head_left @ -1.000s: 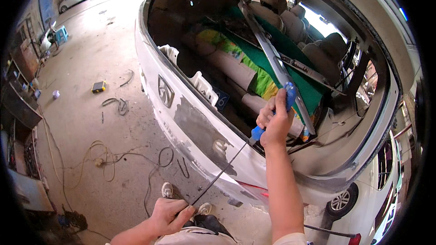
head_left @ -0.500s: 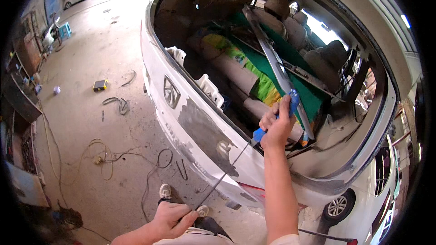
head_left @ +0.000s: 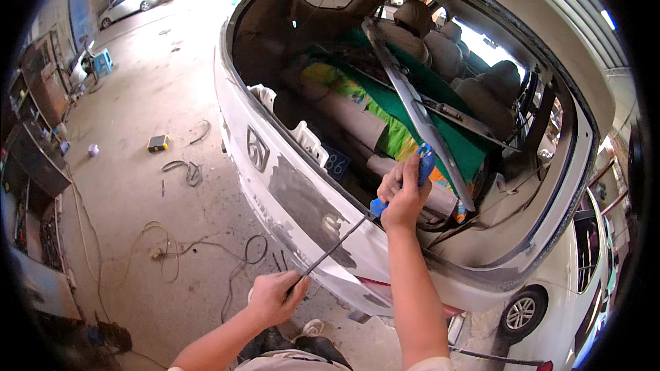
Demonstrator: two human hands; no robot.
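Observation:
A long thin dark rod [head_left: 337, 244] with a blue handle [head_left: 426, 163] slants across the white car's rear panel [head_left: 371, 251]. My right hand [head_left: 402, 196] is wrapped round the handle, over the opening at the back of the car. Lower and to the left, my left hand [head_left: 278, 295] closes on the rod near its other end; the tip is hidden by the hand. Below the rod, a bare grey patch [head_left: 309, 213] shows on the panel, beside the raised badge [head_left: 258, 151].
Inside the car lie a silver trim bar [head_left: 416, 113], a green board [head_left: 447, 141] and a colourful cloth [head_left: 395, 141]. Cables [head_left: 251, 251] and a yellow-black box [head_left: 157, 143] are on the floor at left. Another white car [head_left: 560, 295] stands at right.
My left hand has moved up and right along with the rod, closer to my right hand. My right hand has shifted slightly left, still on the handle.

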